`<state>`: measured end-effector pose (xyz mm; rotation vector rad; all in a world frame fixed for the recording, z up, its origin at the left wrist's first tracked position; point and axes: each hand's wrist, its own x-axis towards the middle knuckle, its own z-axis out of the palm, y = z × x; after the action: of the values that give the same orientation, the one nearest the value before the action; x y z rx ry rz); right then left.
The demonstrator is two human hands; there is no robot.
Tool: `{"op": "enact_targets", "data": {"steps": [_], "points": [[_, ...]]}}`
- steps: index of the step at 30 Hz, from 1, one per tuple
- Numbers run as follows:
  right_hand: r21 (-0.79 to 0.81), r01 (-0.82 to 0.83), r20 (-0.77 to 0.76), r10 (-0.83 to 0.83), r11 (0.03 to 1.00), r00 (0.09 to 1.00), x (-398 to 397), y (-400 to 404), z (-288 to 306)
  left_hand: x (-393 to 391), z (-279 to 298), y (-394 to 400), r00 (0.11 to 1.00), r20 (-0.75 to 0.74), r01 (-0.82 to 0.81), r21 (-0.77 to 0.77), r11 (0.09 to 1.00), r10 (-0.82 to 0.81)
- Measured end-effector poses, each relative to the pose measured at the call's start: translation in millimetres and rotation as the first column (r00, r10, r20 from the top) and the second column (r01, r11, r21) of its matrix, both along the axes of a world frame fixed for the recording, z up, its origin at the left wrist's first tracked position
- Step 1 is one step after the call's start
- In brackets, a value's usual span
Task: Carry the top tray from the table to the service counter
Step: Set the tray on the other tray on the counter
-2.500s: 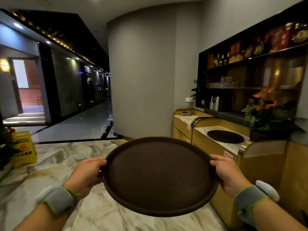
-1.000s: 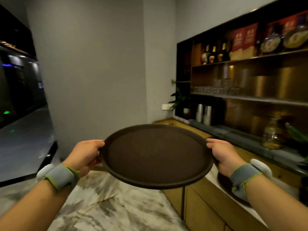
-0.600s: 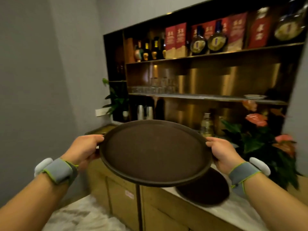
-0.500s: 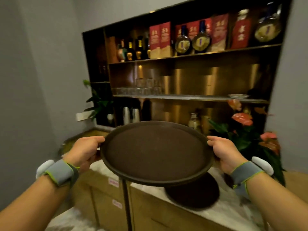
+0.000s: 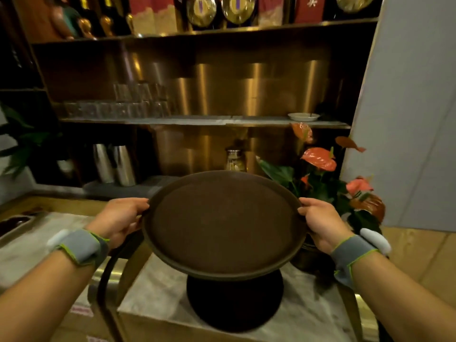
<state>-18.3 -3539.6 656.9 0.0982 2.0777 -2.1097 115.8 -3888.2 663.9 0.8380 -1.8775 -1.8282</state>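
Note:
A round dark brown tray (image 5: 223, 224) hangs level in the air in front of me, empty. My left hand (image 5: 118, 218) grips its left rim and my right hand (image 5: 320, 222) grips its right rim. Both wrists wear grey bands. The tray is held above the marble-topped service counter (image 5: 158, 292). Directly below it a second dark round tray (image 5: 234, 304) lies on the counter, its far part hidden by the one I hold.
A potted plant with red flowers (image 5: 318, 174) stands at the counter's right end, close to my right hand. Behind are shelves with glasses (image 5: 116, 104), a small white dish (image 5: 303, 116), two metal flasks (image 5: 113, 164) and a jar (image 5: 234, 160). A metal tray (image 5: 14, 223) sits far left.
I have walked up and turned to face the counter. The held tray has come over the tray lying on the marble top. My grip on both rims is unchanged.

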Motion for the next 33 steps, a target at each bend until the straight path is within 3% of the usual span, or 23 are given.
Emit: {"op": "enact_targets", "data": {"steps": [5,13,20,33], "points": [[0.109,0.046,0.017,-0.048,0.993,0.999,-38,-21,-38,-55,-49,-40,0.990,0.118,0.073,0.045,0.996,-0.077],[0.205,0.128,0.163,-0.163,0.970,0.973,-67,-56,-116,-117,-126,-66,0.955,0.247,0.150,0.067,0.986,-0.162],[0.193,0.161,0.289,-0.213,0.968,0.933,-76,-65,-176,-139,-187,-67,0.917,0.320,0.212,0.107,0.971,-0.236],[0.163,0.148,0.410,-0.204,0.975,0.889,-102,-63,-274,-165,-305,-53,0.881,0.453,0.117,0.071,0.991,-0.136]]}}
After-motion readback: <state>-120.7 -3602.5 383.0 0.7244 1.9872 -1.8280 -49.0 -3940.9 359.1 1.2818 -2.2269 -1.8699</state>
